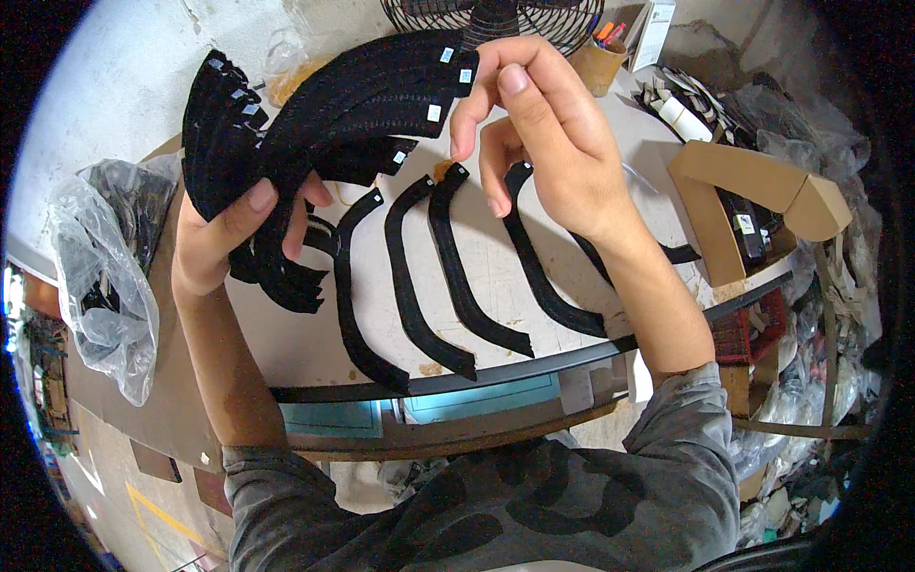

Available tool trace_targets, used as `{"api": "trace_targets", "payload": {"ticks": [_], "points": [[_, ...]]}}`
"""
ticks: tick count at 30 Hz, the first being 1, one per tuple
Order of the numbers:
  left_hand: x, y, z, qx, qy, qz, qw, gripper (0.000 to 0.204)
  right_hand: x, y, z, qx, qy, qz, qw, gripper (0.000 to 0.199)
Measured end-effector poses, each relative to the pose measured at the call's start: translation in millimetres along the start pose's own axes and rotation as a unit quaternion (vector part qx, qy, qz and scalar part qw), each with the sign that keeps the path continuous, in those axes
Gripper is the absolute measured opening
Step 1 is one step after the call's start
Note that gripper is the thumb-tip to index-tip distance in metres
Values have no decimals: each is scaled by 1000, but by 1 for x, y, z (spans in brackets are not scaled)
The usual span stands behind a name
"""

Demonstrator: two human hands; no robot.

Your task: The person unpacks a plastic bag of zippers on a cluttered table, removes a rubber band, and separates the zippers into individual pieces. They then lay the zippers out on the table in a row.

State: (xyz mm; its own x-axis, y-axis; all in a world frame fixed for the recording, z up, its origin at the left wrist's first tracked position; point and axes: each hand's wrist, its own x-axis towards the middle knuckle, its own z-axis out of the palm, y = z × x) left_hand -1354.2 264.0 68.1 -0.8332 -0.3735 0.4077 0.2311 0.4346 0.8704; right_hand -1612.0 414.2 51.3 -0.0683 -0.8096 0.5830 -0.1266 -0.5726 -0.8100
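Observation:
My left hand point(217, 234) is closed around a fanned bundle of curved black fabric strips point(367, 91), raised above the table. Small pale stickers mark the ends of these strips. Beside the bundle's right end is my right hand point(577, 153), its fingers bent and apart, with nothing visible between them. The index finger is close to the sticker ends; whether it touches them I cannot tell. Below, several similar black strips lie spaced in a row on the white tabletop, among them one strip point(410, 286) in the middle and another strip point(541, 272) under my right hand.
A black fan point(496, 17) stands at the back, near a cup of pens point(600, 62). On the right is an open cardboard box point(710, 214) with a dark object inside. A clear plastic bag point(105, 286) hangs at the left edge. Teal sheets point(486, 398) lie under the tabletop.

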Motion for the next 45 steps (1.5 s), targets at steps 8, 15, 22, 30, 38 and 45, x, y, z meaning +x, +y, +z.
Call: {"api": "trace_targets", "payload": {"ticks": [8, 15, 22, 30, 38, 45], "points": [[0, -2, 2, 9, 15, 3, 1000, 40, 0, -1, 0, 2, 1, 2, 1000, 27], [3, -3, 2, 29, 14, 6, 999, 43, 0, 1, 1, 4, 15, -1, 1000, 26], [2, 1, 1, 1, -7, -9, 1000, 39, -1, -3, 1, 10, 43, 6, 999, 19], [2, -1, 1, 15, -5, 4, 1000, 38, 0, -4, 7, -24, 72, -25, 997, 28], [-1, -4, 5, 13, 3, 8, 1000, 36, 2, -5, 2, -42, 74, -8, 996, 32], [-2, -8, -3, 78, 42, 20, 996, 41, 1, 0, -6, -106, 92, -57, 988, 21]]}}
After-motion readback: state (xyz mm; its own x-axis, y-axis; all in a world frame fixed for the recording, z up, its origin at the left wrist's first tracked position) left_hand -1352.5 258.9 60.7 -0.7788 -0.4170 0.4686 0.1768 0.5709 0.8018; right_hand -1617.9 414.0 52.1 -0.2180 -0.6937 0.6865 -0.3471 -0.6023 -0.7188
